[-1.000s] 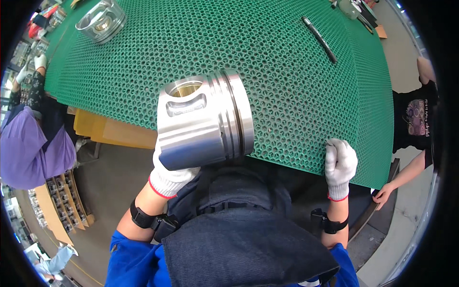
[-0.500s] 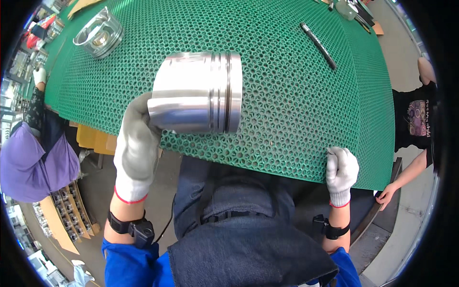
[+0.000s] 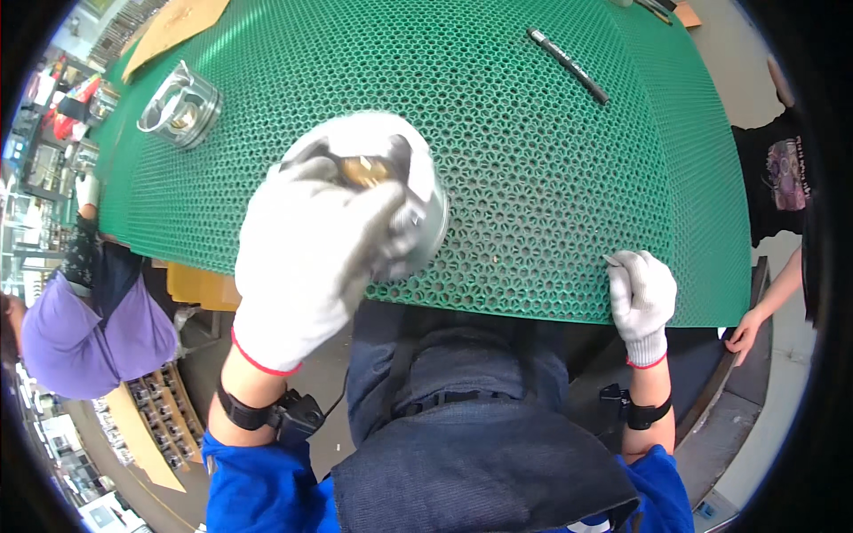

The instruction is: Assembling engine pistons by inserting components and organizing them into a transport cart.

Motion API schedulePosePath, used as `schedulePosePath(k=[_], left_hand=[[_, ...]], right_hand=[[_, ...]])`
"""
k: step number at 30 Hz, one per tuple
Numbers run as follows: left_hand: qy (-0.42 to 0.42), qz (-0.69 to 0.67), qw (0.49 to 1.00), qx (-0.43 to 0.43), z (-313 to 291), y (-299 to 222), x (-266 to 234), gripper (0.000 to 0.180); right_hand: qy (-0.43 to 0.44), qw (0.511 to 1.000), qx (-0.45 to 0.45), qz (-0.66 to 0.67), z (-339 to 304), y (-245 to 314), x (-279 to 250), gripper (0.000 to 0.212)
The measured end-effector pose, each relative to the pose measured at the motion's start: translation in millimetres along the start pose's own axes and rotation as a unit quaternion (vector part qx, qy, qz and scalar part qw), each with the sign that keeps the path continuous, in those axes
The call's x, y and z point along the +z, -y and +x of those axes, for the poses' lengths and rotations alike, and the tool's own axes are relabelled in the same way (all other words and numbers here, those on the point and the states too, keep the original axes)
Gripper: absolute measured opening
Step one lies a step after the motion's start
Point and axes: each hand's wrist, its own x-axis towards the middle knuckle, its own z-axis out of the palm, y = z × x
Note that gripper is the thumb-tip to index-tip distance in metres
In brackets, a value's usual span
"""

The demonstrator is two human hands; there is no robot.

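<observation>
Evidently the silver piston (image 3: pixel 430 222) is sitting just left of the middle of the view, near the near edge of the green mesh-covered worktop (image 3: pixel 524 186); its hollow end is facing up and a golden lining is showing inside; blur and the glove are hiding its underside, so I cannot tell whether it is touching the mesh. The left hand (image 3: pixel 306 253), white-gloved, is reaching in from 8 o'clock and closing its fingers over the piston's rim; the grip is depending on one hand, so smooth metal could be slipping against the knit if the hold were loosening. The worktop's edge is running close by at 6 o'clock; a slip that way could be sending the piston toward the floor, while a hard landing could be marking its grooved wall or pinching a fingertip. The right hand (image 3: pixel 641 289) is resting at 4 o'clock by the edge, fingers curling loosely; I cannot tell whether it is holding anything, and it is lying too far off to be steadying the load. Farther out, a second piston (image 3: pixel 184 115) is standing at 10 o'clock; a careless swing could be knocking them together; a black marker (image 3: pixel 569 67) is lying at 2 o'clock, ready to be rolling if bumped.
</observation>
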Motion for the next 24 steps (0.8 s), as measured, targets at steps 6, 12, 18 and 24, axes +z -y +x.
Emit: schedulePosePath(k=[6,12,18,24], left_hand=[[-0.191,-0.14,0.946,-0.222,-37,17,58,0.045],[-0.069,-0.123,0.99,-0.011,25,-37,25,0.049],[0.029,-0.017,0.997,0.071,35,-79,20,0.046],[0.051,0.011,0.996,0.071,42,-84,25,0.048]], right_hand=[[0.008,1.0,0.015,0.016,-3,1,-9,0.01],[0.086,0.961,0.018,0.262,3,35,-18,0.012],[0.187,0.856,0.139,0.462,24,60,-26,0.027],[0.149,0.843,0.137,0.499,26,65,-12,0.029]])
